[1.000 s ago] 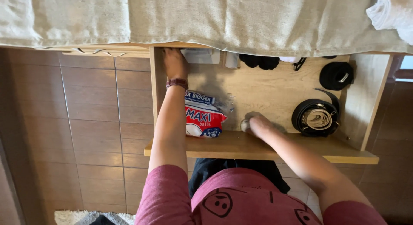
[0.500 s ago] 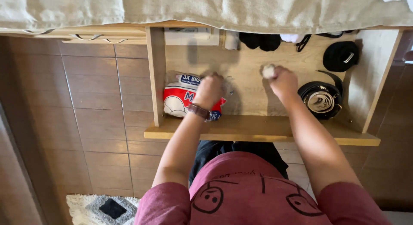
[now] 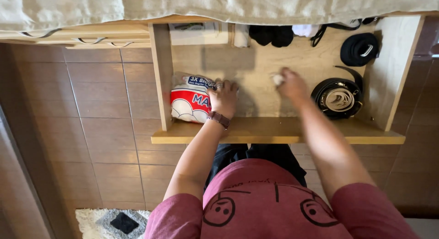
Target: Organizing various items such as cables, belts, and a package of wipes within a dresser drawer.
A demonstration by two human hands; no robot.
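Drawer point(image 3: 274, 136): pulled open; wooden.
Left hand point(image 3: 223, 98): fingers closed on the cotton-ball bag point(image 3: 190, 104), at 9 o'clock in the drawer.
Right hand point(image 3: 291, 85): clamped around a white wad point(image 3: 277, 79), mid-drawer.
Coiled belt point(image 3: 337, 99): 3 o'clock.
Rolled black belt point(image 3: 360, 49): 1 o'clock.

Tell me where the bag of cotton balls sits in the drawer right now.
In the head view, the bag of cotton balls lies in the front left corner of the open drawer, against its left wall, with the left hand resting on its right end.
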